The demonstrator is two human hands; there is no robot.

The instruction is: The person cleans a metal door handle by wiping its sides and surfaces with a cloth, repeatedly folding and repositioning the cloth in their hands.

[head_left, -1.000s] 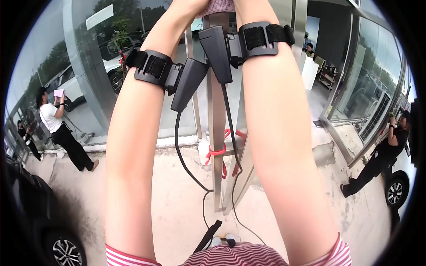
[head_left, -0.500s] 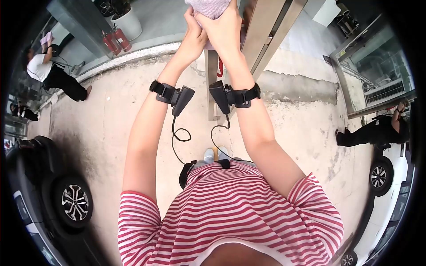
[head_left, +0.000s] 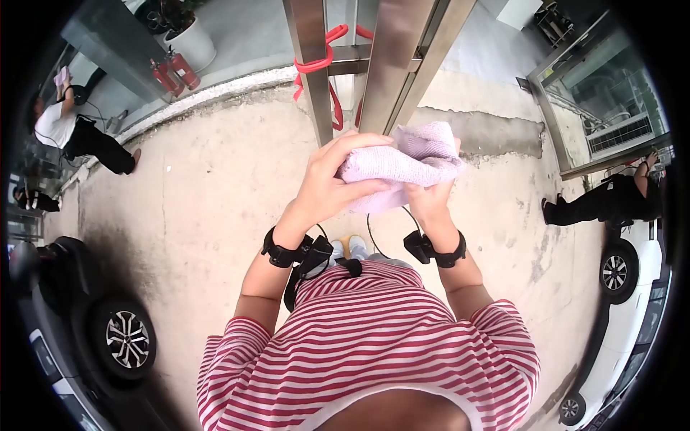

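Note:
A light purple cloth [head_left: 402, 165], folded and bunched, is held in front of my chest between both hands. My left hand [head_left: 330, 176] grips its left end, with the thumb below and the fingers over the top. At the cloth's right side my right hand [head_left: 433, 201] pinches it from below, its other fingers partly hidden behind the fabric. Just beyond the hands rise metal door frames [head_left: 310, 72], with a red strap [head_left: 316, 65] tied around one bar. Black devices are strapped on both wrists.
Two people [head_left: 93, 140] [head_left: 611, 197] stand at the far left and far right by glass panels. A dark car [head_left: 79, 323] is at the left, a white car [head_left: 632, 309] at the right. Red fire extinguishers [head_left: 180, 68] and a white planter [head_left: 192, 44] are behind the glass.
Both hands have come down and closer to my body, bringing the cloth away from the metal frame. The cloth is now more folded, and the view has tilted down since the first frame.

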